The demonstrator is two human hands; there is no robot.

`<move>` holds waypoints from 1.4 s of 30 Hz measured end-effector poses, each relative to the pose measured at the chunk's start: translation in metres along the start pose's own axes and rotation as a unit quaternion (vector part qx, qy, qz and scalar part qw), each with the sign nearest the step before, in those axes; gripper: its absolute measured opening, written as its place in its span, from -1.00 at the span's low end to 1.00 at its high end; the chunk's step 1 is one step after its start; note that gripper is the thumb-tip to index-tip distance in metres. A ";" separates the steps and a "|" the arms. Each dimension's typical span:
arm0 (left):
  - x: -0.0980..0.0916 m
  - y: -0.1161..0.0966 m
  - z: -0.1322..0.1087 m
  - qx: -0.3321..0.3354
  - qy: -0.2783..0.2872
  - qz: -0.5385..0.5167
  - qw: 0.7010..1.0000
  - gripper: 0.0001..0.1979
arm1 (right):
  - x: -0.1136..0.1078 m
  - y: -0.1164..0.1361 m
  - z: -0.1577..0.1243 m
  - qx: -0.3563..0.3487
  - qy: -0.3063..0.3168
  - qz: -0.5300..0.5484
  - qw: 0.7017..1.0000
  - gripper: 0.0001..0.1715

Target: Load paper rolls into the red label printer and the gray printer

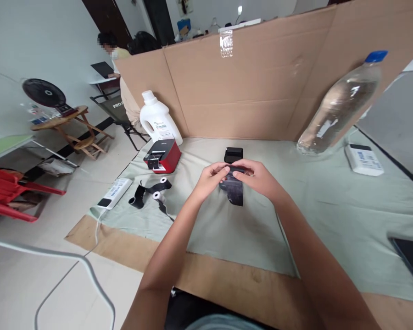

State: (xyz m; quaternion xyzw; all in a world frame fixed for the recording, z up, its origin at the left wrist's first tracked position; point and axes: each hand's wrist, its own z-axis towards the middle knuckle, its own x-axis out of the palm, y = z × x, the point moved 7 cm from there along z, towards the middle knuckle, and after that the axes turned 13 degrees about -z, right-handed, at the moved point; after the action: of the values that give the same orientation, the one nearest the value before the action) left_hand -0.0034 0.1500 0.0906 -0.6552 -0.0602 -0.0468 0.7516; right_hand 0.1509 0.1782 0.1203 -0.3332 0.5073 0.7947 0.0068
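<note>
Both hands meet over the middle of the cloth-covered table. My left hand (212, 178) and my right hand (254, 178) pinch a roll of black ribbon (235, 192) between thumbs and fingers. A loose tail of it hangs toward me, and the upper part is partly hidden by my fingers. Just beyond the hands lies a small black box-like object (234, 154). To the left, a red and black printer (163, 156) has a dark strip at its front. Several loose black ribbon rolls (158, 196) with white cores lie before it, partly unwound.
A cardboard panel (241, 91) stands along the back edge. Near it are a white jug (160, 119) and a leaning water bottle (340, 110). White devices sit at left (115, 193) and right (364, 159). A dark phone-like slab (411, 261) lies right. A person (124, 82) sits beyond.
</note>
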 end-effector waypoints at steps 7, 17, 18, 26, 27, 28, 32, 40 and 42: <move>0.002 0.020 -0.011 0.066 0.042 -0.061 0.995 -0.49 | 0.005 -0.016 -0.002 0.103 0.062 -0.002 0.993 -0.69; -0.011 0.038 -0.018 0.128 -0.004 0.031 0.991 -0.60 | 0.018 -0.024 -0.002 0.032 0.098 -0.045 0.994 -0.70; -0.010 0.038 -0.019 0.139 0.001 0.050 0.989 -0.63 | 0.019 -0.026 -0.003 0.032 0.103 -0.058 0.992 -0.70; -0.005 0.037 -0.024 0.213 0.029 0.145 0.966 -0.70 | 0.022 -0.034 -0.003 0.034 0.130 -0.139 0.981 -0.68; -0.003 0.036 -0.025 0.220 0.036 0.145 0.964 -0.69 | 0.021 -0.034 -0.002 0.033 0.125 -0.141 0.982 -0.68; -0.001 0.036 -0.026 0.225 0.040 0.143 0.963 -0.69 | 0.021 -0.033 -0.002 0.032 0.121 -0.143 0.982 -0.69; -0.002 0.038 -0.026 0.204 0.018 0.118 0.972 -0.69 | 0.019 -0.029 -0.003 0.018 0.122 -0.163 0.979 -0.71; -0.015 0.059 -0.019 0.103 -0.090 -0.055 0.989 -0.59 | 0.002 -0.019 -0.002 -0.006 0.029 -0.168 0.985 -0.62; -0.016 0.057 -0.019 0.112 -0.098 -0.042 0.988 -0.61 | 0.000 -0.017 -0.001 -0.010 0.007 -0.176 0.984 -0.71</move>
State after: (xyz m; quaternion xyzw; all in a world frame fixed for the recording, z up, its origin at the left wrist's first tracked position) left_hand -0.0105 0.1384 0.0299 -0.5649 -0.1664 -0.0066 0.8082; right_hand 0.1573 0.1851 0.1062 -0.4233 0.4330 0.7835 0.1397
